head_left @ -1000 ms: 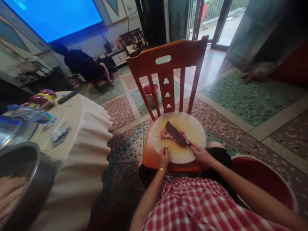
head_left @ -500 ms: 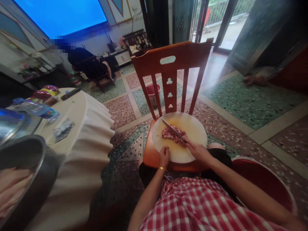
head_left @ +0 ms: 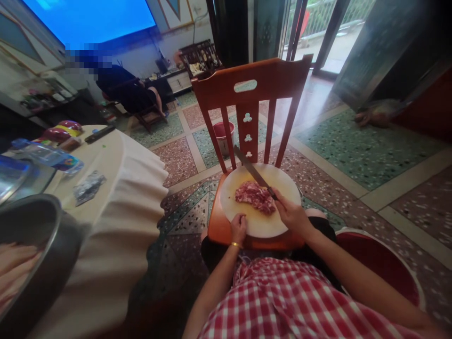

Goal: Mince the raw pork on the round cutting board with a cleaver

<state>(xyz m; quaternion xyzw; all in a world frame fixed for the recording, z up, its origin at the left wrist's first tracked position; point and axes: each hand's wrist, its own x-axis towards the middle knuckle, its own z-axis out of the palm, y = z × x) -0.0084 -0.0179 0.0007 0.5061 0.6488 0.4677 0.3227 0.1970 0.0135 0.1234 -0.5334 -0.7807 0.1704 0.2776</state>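
Observation:
A round white cutting board (head_left: pixel 263 228) lies on the seat of a wooden chair (head_left: pixel 216 214), with chopped raw meat (head_left: pixel 254 197) in its middle. My right hand (head_left: pixel 291 212) is closed round the handle of a knife (head_left: pixel 252 169). The blade is raised above the meat and points away to the upper left. My left hand (head_left: pixel 239 227) rests at the board's near left rim, fingers curled and gripping the edge. A bracelet circles that wrist.
To the left stands a cloth-covered table (head_left: pixel 116 188) bearing a plastic bottle (head_left: pixel 52 155) and a large metal pot (head_left: pixel 58 245) with meat inside. A red tub (head_left: pixel 377 268) sits at my right. Beyond the chair is a bucket (head_left: pixel 223 134). A person (head_left: pixel 120 92) sits farther back.
My right hand has lifted the knife off the meat, its tip now reaching beyond the board's far edge. My left hand stays at the rim. The view has shifted slightly.

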